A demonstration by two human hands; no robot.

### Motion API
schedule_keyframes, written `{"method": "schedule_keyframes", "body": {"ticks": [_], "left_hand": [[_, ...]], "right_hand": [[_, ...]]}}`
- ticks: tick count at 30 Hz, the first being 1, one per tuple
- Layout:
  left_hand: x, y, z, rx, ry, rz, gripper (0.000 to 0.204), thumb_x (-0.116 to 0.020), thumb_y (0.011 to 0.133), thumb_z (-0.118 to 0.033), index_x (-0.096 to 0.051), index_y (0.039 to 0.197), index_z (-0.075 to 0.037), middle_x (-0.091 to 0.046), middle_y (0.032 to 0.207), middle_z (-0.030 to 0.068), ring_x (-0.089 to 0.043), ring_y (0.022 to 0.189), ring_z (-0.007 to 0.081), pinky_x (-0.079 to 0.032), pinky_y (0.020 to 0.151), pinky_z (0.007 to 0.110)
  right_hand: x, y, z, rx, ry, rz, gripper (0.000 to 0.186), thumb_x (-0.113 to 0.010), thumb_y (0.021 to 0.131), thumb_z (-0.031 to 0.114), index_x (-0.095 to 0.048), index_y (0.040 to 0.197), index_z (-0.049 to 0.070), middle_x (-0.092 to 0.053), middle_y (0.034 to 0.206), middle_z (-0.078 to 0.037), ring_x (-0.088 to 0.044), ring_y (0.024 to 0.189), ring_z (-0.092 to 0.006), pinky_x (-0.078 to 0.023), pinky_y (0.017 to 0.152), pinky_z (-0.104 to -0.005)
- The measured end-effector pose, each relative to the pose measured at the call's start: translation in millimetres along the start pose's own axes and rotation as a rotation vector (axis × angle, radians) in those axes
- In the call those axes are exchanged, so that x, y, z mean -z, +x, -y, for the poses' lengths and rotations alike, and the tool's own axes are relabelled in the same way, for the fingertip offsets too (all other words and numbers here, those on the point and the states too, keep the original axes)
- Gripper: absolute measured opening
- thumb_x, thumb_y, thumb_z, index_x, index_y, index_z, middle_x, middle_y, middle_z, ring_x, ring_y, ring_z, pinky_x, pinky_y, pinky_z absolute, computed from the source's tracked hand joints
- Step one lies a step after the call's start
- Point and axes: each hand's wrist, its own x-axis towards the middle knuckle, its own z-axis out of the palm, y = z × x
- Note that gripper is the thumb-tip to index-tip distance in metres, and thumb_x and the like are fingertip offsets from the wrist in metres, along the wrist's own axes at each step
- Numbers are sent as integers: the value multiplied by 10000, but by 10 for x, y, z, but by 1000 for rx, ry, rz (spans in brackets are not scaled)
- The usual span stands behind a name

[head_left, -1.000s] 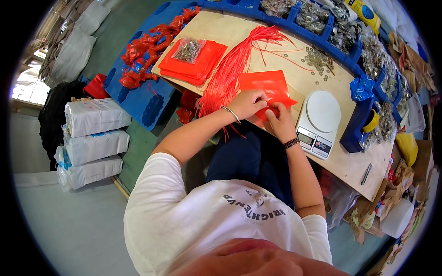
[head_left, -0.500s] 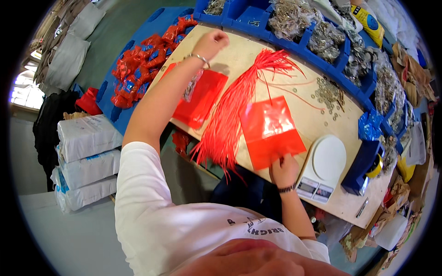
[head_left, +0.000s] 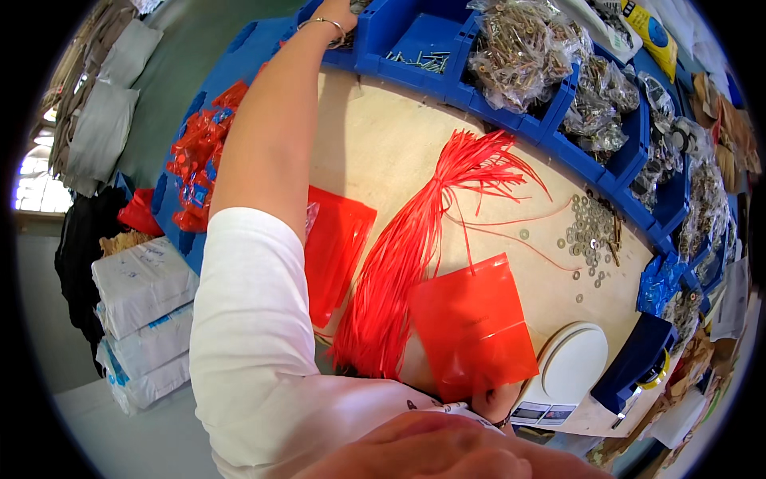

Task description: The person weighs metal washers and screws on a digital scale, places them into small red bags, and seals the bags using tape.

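The workspace had a green floor (head_left: 187,68), on which white wrapped packs (head_left: 144,279) stood stacked at the left, near a blue plastic pallet (head_left: 251,52) bearing filled red packets (head_left: 195,172). A pale wooden counter (head_left: 391,112) occupied the centre, its far edge lined with blue bins (head_left: 411,77); one contained loose screws (head_left: 435,61), and others held clear bags of metal hardware (head_left: 519,52). The left hand (head_left: 338,13) was extended to the bins at the upper edge of view; its fingers were cut off or hidden, and whether they were apart or together could not be determined. The right hand (head_left: 496,399) was clamped on the lower edge of a red plastic bag (head_left: 471,319), which was located over the near side of the counter, just beside a white scale (head_left: 573,363). A bundle of red strands (head_left: 407,263) lay between that bag and a pile of flat red sheets (head_left: 339,255), the latter partly covered by the left arm. Loose washers (head_left: 589,231) were scattered beyond the scale, toward the bins
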Motion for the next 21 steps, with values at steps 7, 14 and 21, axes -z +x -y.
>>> {"method": "schedule_keyframes", "body": {"ticks": [7,14,21], "left_hand": [[-168,41,259,-155,293,162,653,-628,747,-17,-459,1343,-223,-388,1397,208,-488,1207,360,-402,1014,365],[-362,-69,178,-76,170,-244,151,-680,734,-154,-722,870,-105,-679,941,129,-641,864,305,-499,800,362],[360,-159,-131,62,-506,-416,151,-639,793,-62,-648,936,-17,-672,788,61,-619,710,150,-508,700,289]], "right_hand": [[-59,26,-73,8,-53,12,204,-641,711,94,-670,913,74,-659,919,-155,-626,774,-366,-500,634,-418],[-106,24,-51,-9,-66,-15,178,-631,713,86,-670,886,70,-659,897,-161,-626,749,-365,-499,613,-422],[-128,-15,-61,-18,-106,-17,177,-637,720,125,-673,888,79,-663,884,-154,-627,716,-357,-493,582,-419]]}}
